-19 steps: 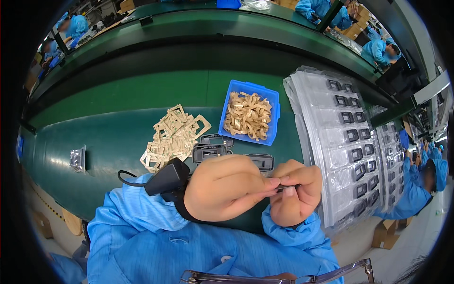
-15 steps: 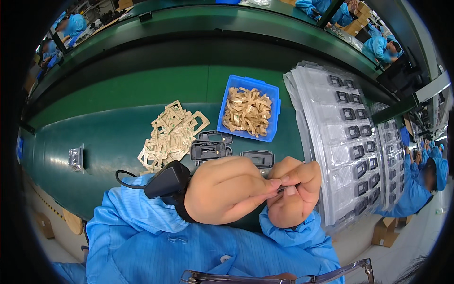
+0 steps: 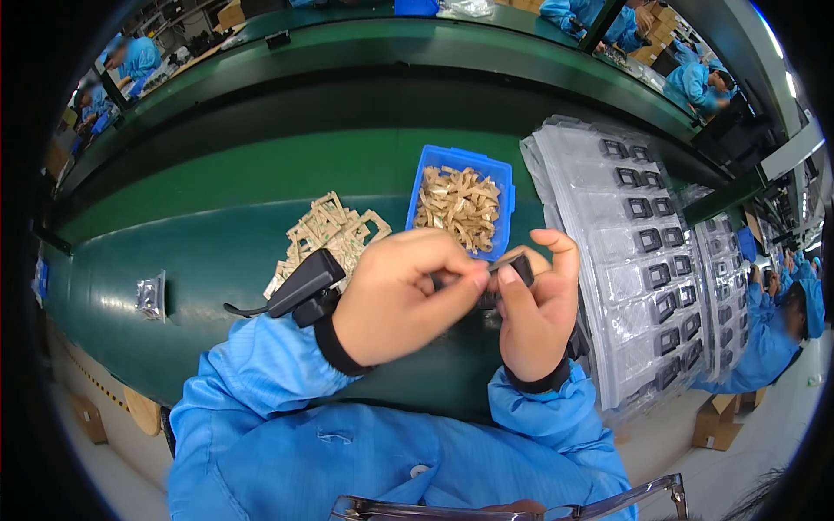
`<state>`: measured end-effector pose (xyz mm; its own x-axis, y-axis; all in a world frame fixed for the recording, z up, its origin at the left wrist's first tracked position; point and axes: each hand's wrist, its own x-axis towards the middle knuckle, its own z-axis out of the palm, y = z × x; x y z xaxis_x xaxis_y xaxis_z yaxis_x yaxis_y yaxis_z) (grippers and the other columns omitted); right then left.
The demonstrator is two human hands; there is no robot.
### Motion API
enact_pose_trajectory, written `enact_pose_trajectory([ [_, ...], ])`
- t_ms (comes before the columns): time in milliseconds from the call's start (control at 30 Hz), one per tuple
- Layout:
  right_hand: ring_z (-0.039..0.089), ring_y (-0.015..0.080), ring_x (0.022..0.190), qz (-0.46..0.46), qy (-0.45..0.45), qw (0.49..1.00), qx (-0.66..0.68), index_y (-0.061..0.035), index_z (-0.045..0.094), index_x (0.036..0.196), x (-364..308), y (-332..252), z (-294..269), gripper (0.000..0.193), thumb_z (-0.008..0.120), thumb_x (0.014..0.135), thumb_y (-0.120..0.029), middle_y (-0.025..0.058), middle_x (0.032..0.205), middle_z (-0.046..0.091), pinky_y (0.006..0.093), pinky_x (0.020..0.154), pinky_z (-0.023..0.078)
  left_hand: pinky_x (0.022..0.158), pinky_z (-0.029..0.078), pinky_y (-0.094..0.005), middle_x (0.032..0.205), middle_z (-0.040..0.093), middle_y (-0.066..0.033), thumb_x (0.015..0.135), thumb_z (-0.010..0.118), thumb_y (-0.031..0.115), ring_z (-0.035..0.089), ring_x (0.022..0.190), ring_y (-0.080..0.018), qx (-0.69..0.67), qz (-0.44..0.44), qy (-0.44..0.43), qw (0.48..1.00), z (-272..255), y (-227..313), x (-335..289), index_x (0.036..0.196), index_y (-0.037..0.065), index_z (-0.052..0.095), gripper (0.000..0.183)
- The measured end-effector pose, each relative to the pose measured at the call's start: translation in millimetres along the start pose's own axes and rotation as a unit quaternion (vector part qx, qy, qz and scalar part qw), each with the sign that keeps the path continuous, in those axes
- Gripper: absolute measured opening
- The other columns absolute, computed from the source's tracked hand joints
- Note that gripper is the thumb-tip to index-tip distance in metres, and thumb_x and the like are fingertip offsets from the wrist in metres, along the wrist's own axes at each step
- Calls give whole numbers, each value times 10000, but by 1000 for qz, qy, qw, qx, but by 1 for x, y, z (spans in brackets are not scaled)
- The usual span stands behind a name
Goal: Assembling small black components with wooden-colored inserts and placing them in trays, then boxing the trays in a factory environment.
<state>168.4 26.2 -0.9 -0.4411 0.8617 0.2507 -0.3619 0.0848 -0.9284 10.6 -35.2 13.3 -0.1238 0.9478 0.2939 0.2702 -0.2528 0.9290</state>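
Part (image 3: 524,271), small and dark, sits between the thumb and fingers of my right hand (image 3: 537,319), just on the near side of the bin (image 3: 509,201). That grip is closed on it, I judge firmly enough to steady it. My left hand (image 3: 395,300) has a narrow grip, thumb and forefinger tips pinched together right beside the part; whether something thin is between them I cannot tell. The two meet so close, I think, because such a small piece wants fingertips on both sides. Tan strips (image 3: 456,204) lie heaped inside the bin, whose walls seem meant to keep loose curls from spreading over the table (image 3: 208,260). Left of the bin, pale frames (image 3: 326,230) lie in an overlapping pile, probably left loose so that one lifts off easily; my left hand and wrist cover some. Right of the bin, clear trays (image 3: 599,234) hold black frames (image 3: 640,207) in paired rows, likely to keep each apart. Well left of the bin lies a packet (image 3: 150,296).
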Motion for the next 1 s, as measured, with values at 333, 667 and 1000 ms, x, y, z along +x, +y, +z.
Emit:
enact_pose_trajectory([
  [333,675,197,908,25,73,996,-33,10,567,1115,9,11,-6,154,569,972,-46,129,1079,681,309,826,551,713,515,-211,1255,497,-74,871,677,-25,561,1017,-106,-56,31,100,993,15,-19,0,982,5,645,120],
  [667,669,156,930,37,-23,998,53,14,538,1154,12,7,-16,213,592,947,6,132,1056,678,218,659,542,710,533,-210,1024,648,-75,909,667,10,650,941,-104,-198,-56,55,977,-2,-7,12,1086,-26,643,182],
  [1000,668,248,1050,-58,-103,993,18,65,513,1209,3,15,-9,351,603,878,139,220,1202,620,306,842,588,759,486,-307,996,598,-67,751,764,18,580,898,-206,274,236,191,913,-16,-12,21,893,64,693,166],
])
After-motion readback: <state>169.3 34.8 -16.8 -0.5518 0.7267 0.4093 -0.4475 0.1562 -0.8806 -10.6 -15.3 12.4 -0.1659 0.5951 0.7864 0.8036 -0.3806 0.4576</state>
